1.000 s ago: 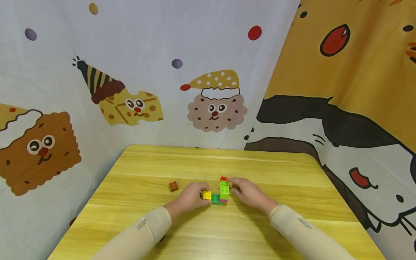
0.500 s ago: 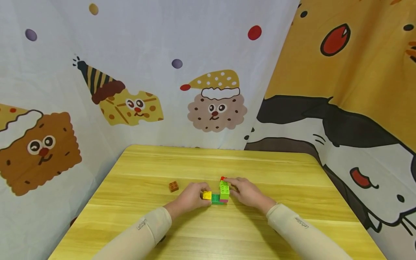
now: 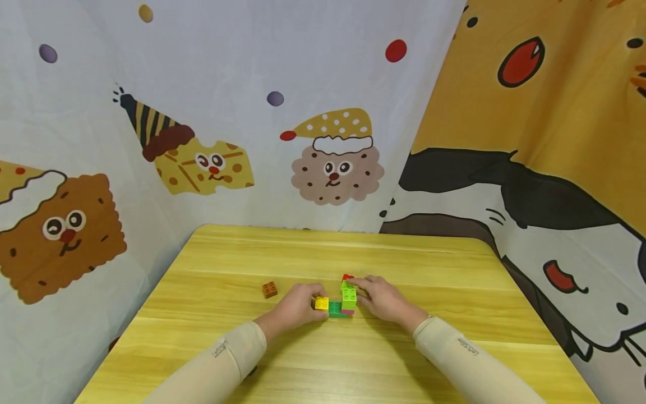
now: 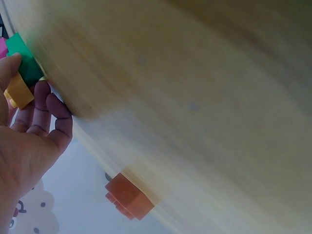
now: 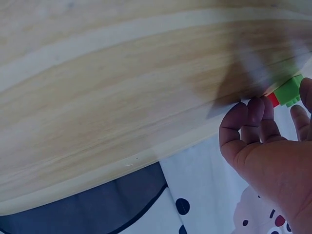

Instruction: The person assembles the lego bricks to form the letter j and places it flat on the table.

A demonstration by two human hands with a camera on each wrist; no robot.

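In the head view, toy building bricks stand joined near the middle of the table. My left hand (image 3: 299, 303) grips the yellow brick (image 3: 321, 303) at their left end, thumb on the near side and fingers behind. The yellow brick meets a dark green brick (image 3: 335, 308), also visible in the left wrist view beside a pink edge. To the right rises a light green brick (image 3: 349, 298) above a pink one (image 3: 348, 312). My right hand (image 3: 382, 296) reaches in from the right, index fingertip at the red brick (image 3: 346, 277) behind. Its thumb lies beside the light green brick.
A loose brown brick (image 3: 270, 289) lies left of my left hand, studs up. The wooden table (image 3: 429, 264) extends around the bricks to a rounded far edge. Behind it hangs a printed cloth (image 3: 227, 67) with cartoon figures.
My right hand has shifted slightly left, its index finger reaching farther across beside the red brick. The left hand and the bricks have stayed in place.
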